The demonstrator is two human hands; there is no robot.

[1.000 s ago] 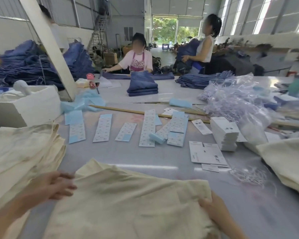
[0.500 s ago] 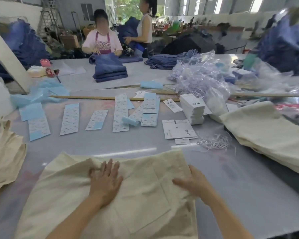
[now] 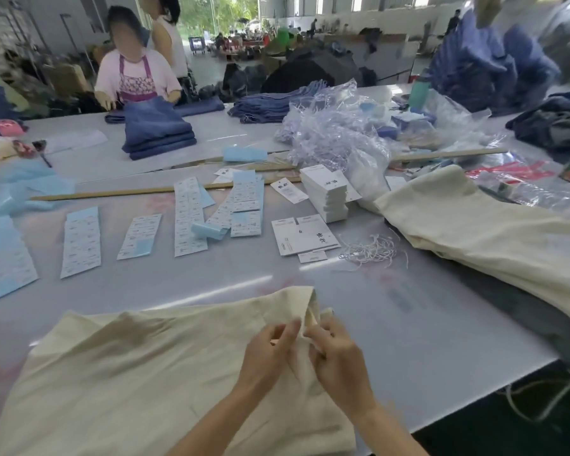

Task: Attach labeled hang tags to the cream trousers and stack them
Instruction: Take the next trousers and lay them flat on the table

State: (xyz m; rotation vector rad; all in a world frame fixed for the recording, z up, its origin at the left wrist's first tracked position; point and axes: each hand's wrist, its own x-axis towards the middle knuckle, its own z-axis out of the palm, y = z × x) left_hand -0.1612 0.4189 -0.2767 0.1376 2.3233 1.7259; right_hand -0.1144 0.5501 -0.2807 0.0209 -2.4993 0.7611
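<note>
Both hands, the left hand (image 3: pixel 270 348) and the right hand (image 3: pixel 334 353), are pinching the waistband edge of the cream trousers (image 3: pixel 152 373) lying at lower centre, seemingly locating an attachment spot; next, fetching a hang tag (image 3: pixel 305 235) and string (image 3: pixel 372 250) from centre right.

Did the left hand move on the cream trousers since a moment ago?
Yes. The left hand slid right across the cream fabric trousers to their top right corner, where it now pinches the cloth beside the right hand.
</note>
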